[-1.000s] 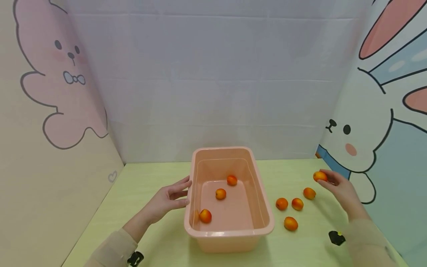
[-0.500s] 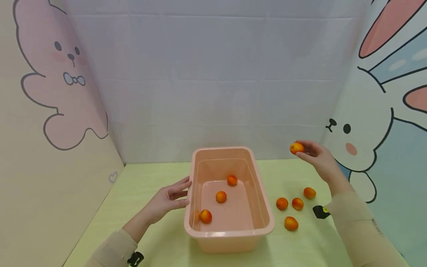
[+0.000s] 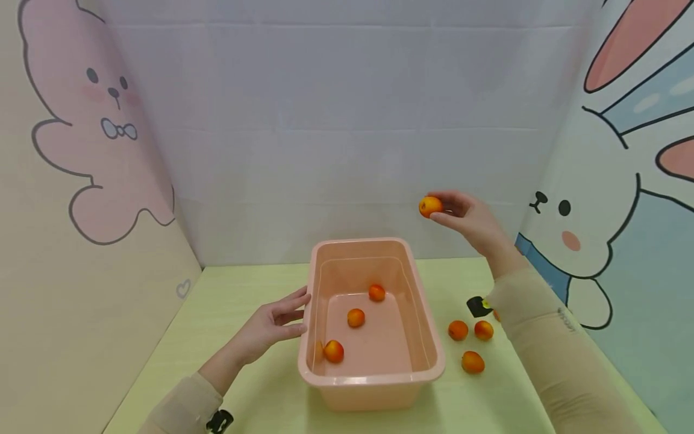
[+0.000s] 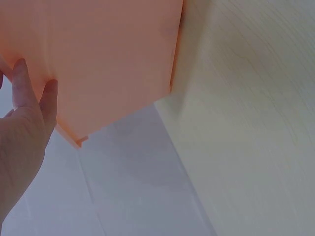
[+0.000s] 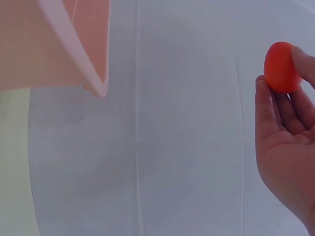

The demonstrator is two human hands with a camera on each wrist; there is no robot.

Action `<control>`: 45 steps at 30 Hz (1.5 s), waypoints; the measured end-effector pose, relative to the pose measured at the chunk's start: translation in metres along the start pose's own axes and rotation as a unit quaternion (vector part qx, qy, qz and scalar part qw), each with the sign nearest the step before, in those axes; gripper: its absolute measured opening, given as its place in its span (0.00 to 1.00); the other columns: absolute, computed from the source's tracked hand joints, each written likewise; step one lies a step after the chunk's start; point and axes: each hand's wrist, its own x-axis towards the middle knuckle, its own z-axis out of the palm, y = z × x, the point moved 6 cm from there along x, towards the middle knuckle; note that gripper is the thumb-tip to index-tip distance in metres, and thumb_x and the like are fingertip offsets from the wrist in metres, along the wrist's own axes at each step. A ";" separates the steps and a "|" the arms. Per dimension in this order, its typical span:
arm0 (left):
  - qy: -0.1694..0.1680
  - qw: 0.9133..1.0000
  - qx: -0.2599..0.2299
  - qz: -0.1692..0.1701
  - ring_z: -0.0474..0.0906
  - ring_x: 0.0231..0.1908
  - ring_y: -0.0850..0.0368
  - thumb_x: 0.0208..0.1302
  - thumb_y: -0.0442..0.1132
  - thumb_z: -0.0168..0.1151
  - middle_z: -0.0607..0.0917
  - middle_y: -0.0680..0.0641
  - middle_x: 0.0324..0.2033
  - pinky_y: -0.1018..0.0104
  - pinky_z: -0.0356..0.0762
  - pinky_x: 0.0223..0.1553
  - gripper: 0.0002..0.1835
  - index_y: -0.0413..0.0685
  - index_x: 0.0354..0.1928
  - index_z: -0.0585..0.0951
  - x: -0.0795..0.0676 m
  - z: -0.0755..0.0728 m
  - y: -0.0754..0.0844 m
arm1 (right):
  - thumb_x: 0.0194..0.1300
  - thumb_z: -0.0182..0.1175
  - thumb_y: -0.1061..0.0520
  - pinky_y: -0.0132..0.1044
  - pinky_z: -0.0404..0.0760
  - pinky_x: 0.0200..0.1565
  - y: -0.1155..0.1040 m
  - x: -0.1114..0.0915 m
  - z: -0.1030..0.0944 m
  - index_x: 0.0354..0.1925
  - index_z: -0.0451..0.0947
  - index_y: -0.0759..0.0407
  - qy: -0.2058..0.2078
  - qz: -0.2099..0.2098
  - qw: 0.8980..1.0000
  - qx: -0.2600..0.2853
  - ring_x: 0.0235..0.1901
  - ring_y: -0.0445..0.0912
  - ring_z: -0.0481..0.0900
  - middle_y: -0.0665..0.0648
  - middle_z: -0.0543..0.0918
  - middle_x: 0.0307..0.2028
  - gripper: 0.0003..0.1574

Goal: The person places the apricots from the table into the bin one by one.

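My right hand (image 3: 470, 222) pinches a small oval orange-red fruit (image 3: 431, 207) between thumb and fingers. It is raised beyond the far right corner of a pink plastic basin (image 3: 374, 381). In the right wrist view the same fruit (image 5: 282, 68) sits at the fingertips, apart from the basin's rim (image 5: 93, 81). With fairly straight fingers my left hand (image 3: 265, 328) touches the basin's left side; the left wrist view has its fingers against the outer wall (image 4: 113, 59). Inside the basin lie three similar fruits: one far (image 3: 376, 293), one central (image 3: 356, 317), one near left (image 3: 334, 351).
Right of the basin, several more fruits (image 3: 458, 330) lie on the pale green table (image 3: 260, 392); my right sleeve (image 3: 547, 325) mostly covers one. A white backdrop (image 3: 347, 132) stands behind, with cartoon-printed panels at left (image 3: 81, 289) and right (image 3: 650, 289).
My right hand has carried the fruit up and left from the table's right side towards the basin's far end. My left hand stays at the basin; the central fruit in the basin has shifted slightly.
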 end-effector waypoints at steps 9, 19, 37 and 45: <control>0.000 1.000 -0.002 0.006 0.64 0.66 0.32 0.65 0.33 0.66 0.54 0.44 0.76 0.57 0.78 0.55 0.35 0.38 0.72 0.64 0.001 0.002 -0.001 | 0.69 0.63 0.62 0.29 0.79 0.51 -0.019 0.027 0.043 0.64 0.71 0.68 -0.037 -0.031 0.998 0.051 0.48 0.46 0.79 0.57 0.79 0.53 0.28; 0.003 1.000 0.015 0.006 0.65 0.66 0.33 0.66 0.34 0.66 0.54 0.43 0.76 0.57 0.79 0.54 0.35 0.38 0.72 0.64 0.001 0.001 0.004 | 0.68 0.63 0.63 0.36 0.78 0.56 -0.015 0.045 0.097 0.63 0.72 0.64 -0.073 0.006 0.995 0.062 0.53 0.53 0.77 0.63 0.79 0.56 0.27; -0.002 1.000 0.021 0.001 0.65 0.66 0.34 0.68 0.35 0.64 0.53 0.43 0.76 0.58 0.78 0.55 0.34 0.39 0.73 0.64 0.002 -0.001 0.002 | 0.65 0.68 0.55 0.42 0.76 0.60 0.044 0.041 0.174 0.59 0.76 0.56 -0.129 0.136 0.979 0.087 0.54 0.53 0.77 0.55 0.81 0.53 0.26; -0.005 1.000 0.011 0.003 0.65 0.67 0.34 0.68 0.34 0.64 0.54 0.44 0.76 0.58 0.78 0.55 0.34 0.40 0.73 0.64 0.002 -0.002 -0.003 | 0.63 0.69 0.57 0.46 0.72 0.64 0.049 0.032 0.193 0.56 0.78 0.56 -0.171 0.129 0.975 0.062 0.53 0.50 0.76 0.53 0.82 0.50 0.23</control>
